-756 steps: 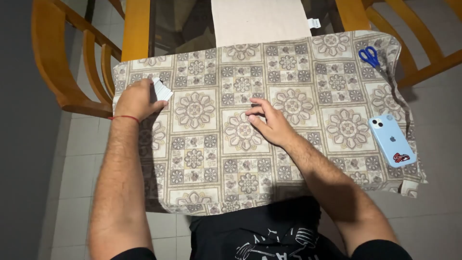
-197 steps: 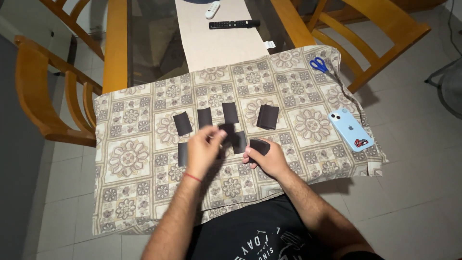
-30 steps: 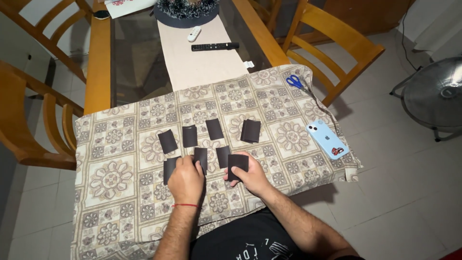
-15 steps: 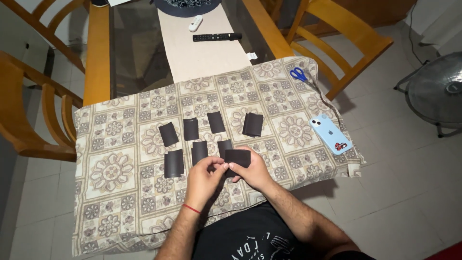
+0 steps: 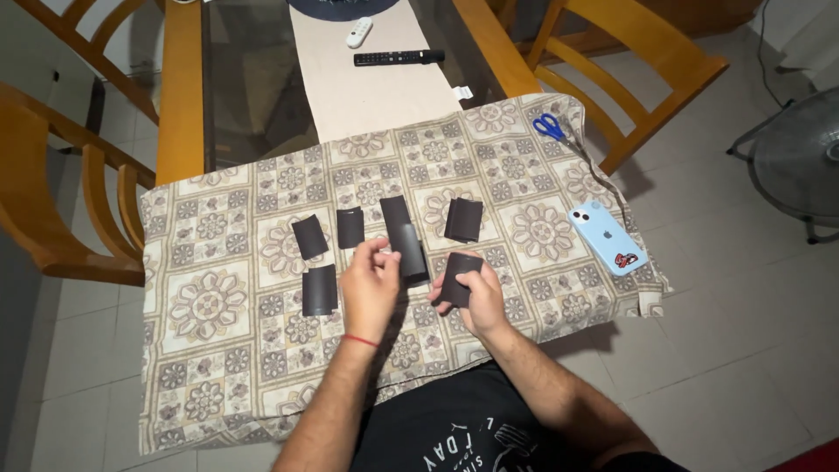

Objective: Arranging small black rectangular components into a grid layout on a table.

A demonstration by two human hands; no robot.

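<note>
My right hand has its grip pinched on a black rectangular fabric piece, thumb on top, probably to steady it. My left hand pinches a longer black strip at 12 o'clock. Both sit on the beige floral patterned cloth covering the surface. I count six black pieces, the other four laid flat in rows. Farther out at 2 o'clock: one light blue phone, one blue-handled scissors. Two remotes at 12.

A home dining room: glass table top centre, wooden chairs, remote, floor fan at right.
</note>
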